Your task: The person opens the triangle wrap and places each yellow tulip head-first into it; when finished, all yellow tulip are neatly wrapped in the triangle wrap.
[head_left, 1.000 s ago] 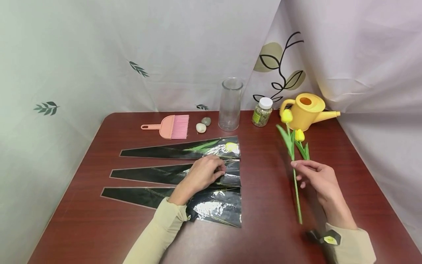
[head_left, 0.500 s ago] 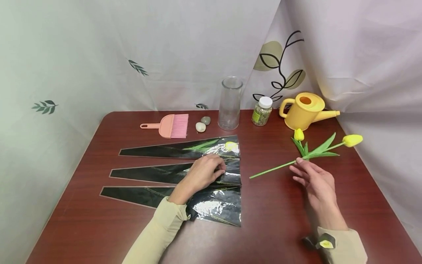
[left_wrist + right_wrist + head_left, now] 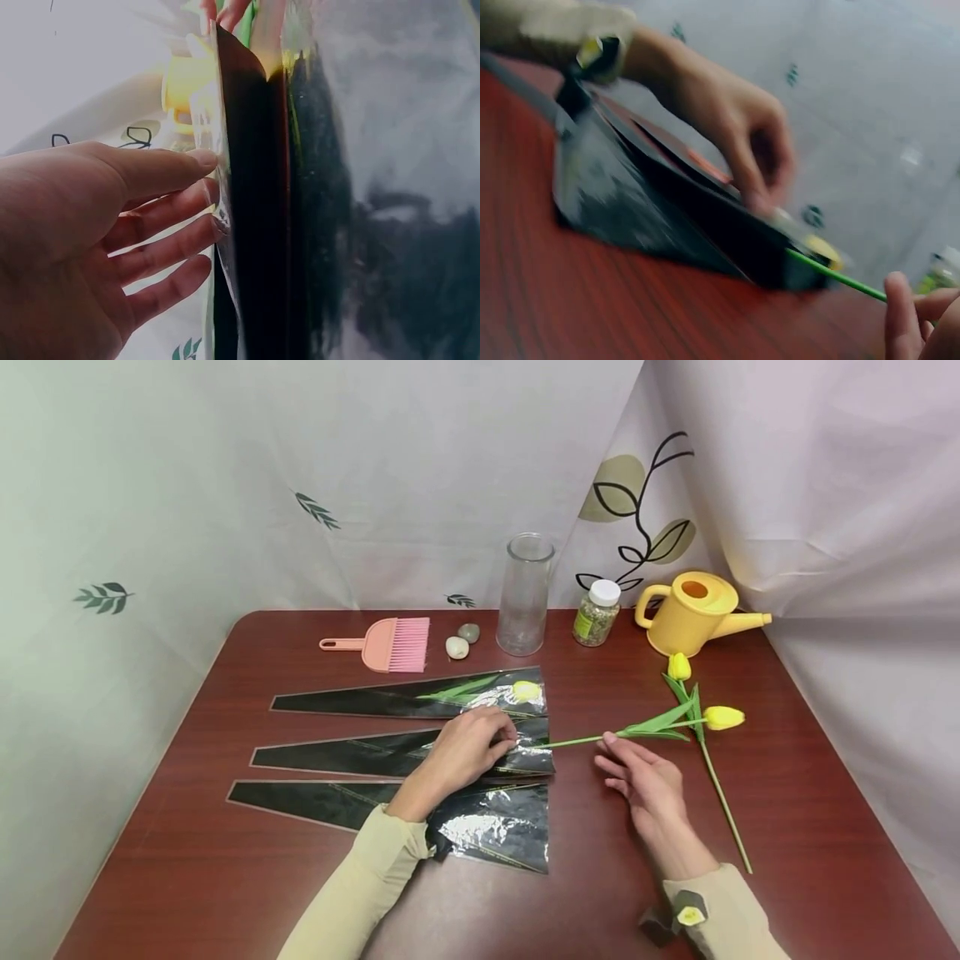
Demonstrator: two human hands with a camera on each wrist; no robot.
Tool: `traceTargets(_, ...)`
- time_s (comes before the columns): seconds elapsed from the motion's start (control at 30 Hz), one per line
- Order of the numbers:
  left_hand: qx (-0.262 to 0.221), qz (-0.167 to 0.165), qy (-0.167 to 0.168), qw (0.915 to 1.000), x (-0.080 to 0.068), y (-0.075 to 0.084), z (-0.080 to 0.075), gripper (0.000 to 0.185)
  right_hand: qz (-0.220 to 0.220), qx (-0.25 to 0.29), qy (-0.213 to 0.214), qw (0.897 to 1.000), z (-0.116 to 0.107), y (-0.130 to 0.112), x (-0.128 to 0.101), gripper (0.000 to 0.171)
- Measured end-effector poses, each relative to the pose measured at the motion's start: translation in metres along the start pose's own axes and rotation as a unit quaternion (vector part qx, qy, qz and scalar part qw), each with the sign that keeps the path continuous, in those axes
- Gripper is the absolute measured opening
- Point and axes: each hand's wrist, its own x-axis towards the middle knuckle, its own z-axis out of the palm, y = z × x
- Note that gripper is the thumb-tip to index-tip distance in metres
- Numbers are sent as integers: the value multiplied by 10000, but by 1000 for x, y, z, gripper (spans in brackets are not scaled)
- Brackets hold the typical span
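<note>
My left hand point(image 3: 471, 752) pinches the upper clear film of the middle black flower sleeve point(image 3: 337, 755), near its wide right end. In the left wrist view, the sleeve's mouth stands parted, its film edge between thumb and fingers. My right hand point(image 3: 651, 785) pinches the green stem of a yellow tulip point(image 3: 724, 718), its flower pointing right. The stem's tip point(image 3: 802, 259) is at the sleeve's mouth in the right wrist view. A second tulip point(image 3: 679, 667) lies on the table behind the held one. Another tulip point(image 3: 526, 691) is inside the far sleeve point(image 3: 360, 701).
A third sleeve point(image 3: 315, 803) lies nearest, partly under my left forearm. Along the back of the table stand a pink brush point(image 3: 382, 646), two stones point(image 3: 457, 647), a glass vase point(image 3: 523, 602), a white-capped jar point(image 3: 596, 614) and a yellow watering can point(image 3: 693, 614).
My right hand has turned the tulip from upright to flower-right, then moved it left until its stem tip reaches the middle sleeve. My left hand has stayed on the sleeve.
</note>
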Motion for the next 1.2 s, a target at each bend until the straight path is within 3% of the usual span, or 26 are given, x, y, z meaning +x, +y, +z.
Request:
traceTargets(0.37, 20, -40, 20, 10000, 2, 3, 3, 9, 230, -689, -191, 9972, 44, 24, -10, 41)
traceTargets(0.7, 114, -19, -70, 9999, 2, 3, 4, 7, 441, -1292, -601, 9888, 45, 23, -14, 37)
traceTargets(0.83, 151, 24, -102, 9998, 0, 3, 5, 7, -162, -1765, -928, 9798, 30, 14, -9, 35)
traceTargets(0.9, 190, 78, -103, 9997, 1, 3, 7, 6, -820, -2257, -1074, 9648, 17, 2, -3, 33)
traceTargets(0.93, 213, 104, -98, 9997, 1, 3, 8, 6, -1263, -2630, -1130, 9498, 11, -5, 1, 31)
traceTargets(0.97, 240, 136, -90, 9996, 1, 3, 8, 6, -1772, -3056, -1173, 9281, 4, -13, 5, 28)
traceTargets(1.0, 258, 157, -82, 9995, 1, 3, 9, 6, -2305, -3531, -1187, 8989, -2, -21, 9, 24)
traceTargets(1.03, 283, 180, -73, 9994, 1, 3, 9, 6, -2839, -4015, -1158, 8630, -8, -29, 14, 19)
traceTargets(1.07, 306, 203, -62, 9993, 1, 2, 9, 6, -3382, -4509, -1102, 8186, -13, -38, 18, 15)
traceTargets(1.13, 333, 236, -28, 9992, 1, 2, 9, 6, -4416, -5272, -971, 7195, -21, -51, 27, 11)
traceTargets(1.2, 371, 261, -4, 9990, 0, 2, 9, 6, -5133, -5727, -986, 6315, -26, -61, 37, 12)
